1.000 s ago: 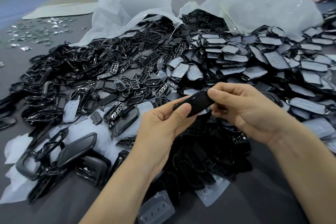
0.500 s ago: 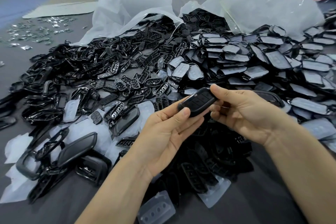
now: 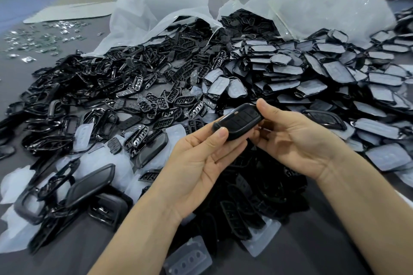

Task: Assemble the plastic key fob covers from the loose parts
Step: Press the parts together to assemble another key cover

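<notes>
A black key fob cover (image 3: 238, 120) is held above the table between both hands, its button face turned up toward me. My left hand (image 3: 201, 163) pinches its near left end with the thumb on top. My right hand (image 3: 297, 138) grips the far right end, thumb on the upper edge and fingers curled beneath. Loose black frames (image 3: 73, 105) are heaped at the left, small button grids (image 3: 161, 100) lie in the middle, and covers with translucent pads (image 3: 312, 78) pile up at the right.
Two white plastic bags (image 3: 161, 13) lie open at the back, spilling parts. Small shiny metal pieces (image 3: 38, 38) are scattered at the far left. Translucent pads (image 3: 190, 259) and dark shells (image 3: 89, 185) lie near the front edge of the grey table (image 3: 312, 252).
The fob cover has been turned from its plain side to its button face and raised slightly. Both hands stayed on its ends, shifting a little to the right.
</notes>
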`<state>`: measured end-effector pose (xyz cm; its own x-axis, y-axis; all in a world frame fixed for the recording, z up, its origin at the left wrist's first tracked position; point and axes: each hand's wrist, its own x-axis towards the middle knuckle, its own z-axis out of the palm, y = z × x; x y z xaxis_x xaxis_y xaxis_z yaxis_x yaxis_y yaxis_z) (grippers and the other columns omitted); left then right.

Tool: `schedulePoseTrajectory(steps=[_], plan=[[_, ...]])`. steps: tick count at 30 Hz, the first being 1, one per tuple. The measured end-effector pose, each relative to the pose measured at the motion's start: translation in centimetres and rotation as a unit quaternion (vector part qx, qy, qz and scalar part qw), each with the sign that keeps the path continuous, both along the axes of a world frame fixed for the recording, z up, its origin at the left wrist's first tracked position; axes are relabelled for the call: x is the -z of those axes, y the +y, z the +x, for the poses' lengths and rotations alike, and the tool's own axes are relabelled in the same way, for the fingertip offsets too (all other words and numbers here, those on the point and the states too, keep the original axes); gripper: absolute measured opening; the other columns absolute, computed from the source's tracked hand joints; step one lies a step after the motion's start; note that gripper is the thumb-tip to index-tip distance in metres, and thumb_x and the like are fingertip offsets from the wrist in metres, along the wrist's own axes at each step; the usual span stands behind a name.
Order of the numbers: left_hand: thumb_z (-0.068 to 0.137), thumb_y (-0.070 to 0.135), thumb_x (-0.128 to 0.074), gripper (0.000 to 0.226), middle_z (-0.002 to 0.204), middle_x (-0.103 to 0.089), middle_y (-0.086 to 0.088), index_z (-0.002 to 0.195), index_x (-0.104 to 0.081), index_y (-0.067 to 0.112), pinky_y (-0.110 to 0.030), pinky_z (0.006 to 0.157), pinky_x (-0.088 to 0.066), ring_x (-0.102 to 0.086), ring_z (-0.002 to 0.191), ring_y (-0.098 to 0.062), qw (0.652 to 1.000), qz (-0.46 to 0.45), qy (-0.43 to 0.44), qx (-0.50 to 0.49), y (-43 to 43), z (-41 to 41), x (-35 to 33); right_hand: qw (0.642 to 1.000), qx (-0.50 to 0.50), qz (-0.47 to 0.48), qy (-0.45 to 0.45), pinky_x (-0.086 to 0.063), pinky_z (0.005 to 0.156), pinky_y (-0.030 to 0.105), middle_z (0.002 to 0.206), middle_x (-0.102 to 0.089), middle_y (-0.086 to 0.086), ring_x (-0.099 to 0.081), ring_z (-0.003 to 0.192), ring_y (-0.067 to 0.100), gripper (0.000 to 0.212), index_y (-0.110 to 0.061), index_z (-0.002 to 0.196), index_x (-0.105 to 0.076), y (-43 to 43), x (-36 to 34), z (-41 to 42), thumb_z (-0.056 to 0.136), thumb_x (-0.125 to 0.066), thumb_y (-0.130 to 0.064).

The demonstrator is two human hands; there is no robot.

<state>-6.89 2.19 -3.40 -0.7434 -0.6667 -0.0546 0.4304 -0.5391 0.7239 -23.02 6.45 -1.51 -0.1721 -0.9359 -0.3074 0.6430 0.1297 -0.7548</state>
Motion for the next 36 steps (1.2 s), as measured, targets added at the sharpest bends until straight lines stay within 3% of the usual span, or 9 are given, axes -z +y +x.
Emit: schedulePoseTrajectory(steps=[10,13,18,24,28,33,36], plan=[[0.08,0.015,-0.058,0.032,0.111,-0.07,-0.018,0.105,-0.069,-0.001,-0.028,0.089,-0.054,-0.068,0.104,-0.023,0.999,0.007,-0.026,-0.035,0.19,0.0,-0.21,0.999,-0.03,-0.021,0.023,-0.05,0.055,0.018,0.079,-0.063,0.003,-0.056,0.06,0.007,0.028,-0.006,0.087,-0.071,0.09,0.48,0.02,0.07,-0.067,-0.028],[0.076,0.017,-0.062,0.028,0.105,-0.072,-0.017,0.096,-0.074,0.002,-0.029,0.087,-0.055,-0.07,0.099,-0.023,0.997,0.006,-0.046,-0.055,0.37,-0.17,-0.24,0.999,-0.021,-0.016,0.029,-0.049,0.052,0.017,0.073,-0.062,0.0,-0.054,0.054,0.005,0.023,-0.008,0.077,-0.074,0.06,0.47,-0.06,0.068,-0.068,-0.028],[0.069,0.014,-0.066,0.011,0.095,-0.074,-0.014,0.073,-0.076,0.011,-0.03,0.081,-0.058,-0.073,0.089,-0.023,0.995,0.024,-0.064,-0.077,0.42,-0.26,-0.18,1.0,0.014,0.019,0.021,-0.047,0.046,0.015,0.072,-0.058,0.004,-0.052,0.05,0.005,0.029,0.0,0.085,-0.066,-0.09,0.42,0.16,0.067,-0.068,-0.023],[0.069,0.016,-0.067,0.033,0.097,-0.073,-0.019,0.095,-0.067,-0.004,-0.031,0.079,-0.059,-0.073,0.089,-0.026,0.994,0.047,-0.059,-0.074,0.17,0.05,-0.29,0.999,0.027,0.032,-0.015,-0.043,0.042,0.011,0.074,-0.054,0.004,-0.049,0.05,0.005,0.024,0.001,0.084,-0.063,-0.01,-0.05,0.4,0.068,-0.069,-0.016],[0.066,0.017,-0.069,0.039,0.098,-0.073,-0.02,0.098,-0.068,-0.005,-0.031,0.079,-0.058,-0.072,0.091,-0.027,0.994,0.051,-0.063,-0.074,0.13,0.11,-0.46,0.999,0.027,0.032,-0.028,-0.042,0.041,0.011,0.072,-0.054,0.004,-0.048,0.05,0.005,0.022,0.0,0.081,-0.062,0.14,-0.18,0.39,0.067,-0.069,-0.014],[0.067,0.015,-0.069,0.034,0.098,-0.073,-0.018,0.097,-0.062,-0.001,-0.03,0.079,-0.059,-0.073,0.089,-0.026,0.994,0.051,-0.061,-0.073,0.09,0.17,-0.41,0.999,0.029,0.026,-0.006,-0.042,0.042,0.012,0.077,-0.05,0.005,-0.048,0.049,0.005,0.027,0.001,0.086,-0.061,0.01,-0.04,0.39,0.066,-0.069,-0.015],[0.067,0.014,-0.068,0.022,0.096,-0.074,-0.017,0.087,-0.07,0.006,-0.03,0.078,-0.059,-0.073,0.089,-0.026,0.994,0.044,-0.063,-0.073,0.13,0.15,-0.37,1.0,0.024,0.01,0.013,-0.042,0.042,0.012,0.08,-0.05,0.006,-0.047,0.049,0.005,0.031,0.002,0.09,-0.061,-0.08,0.08,0.37,0.067,-0.068,-0.017]])
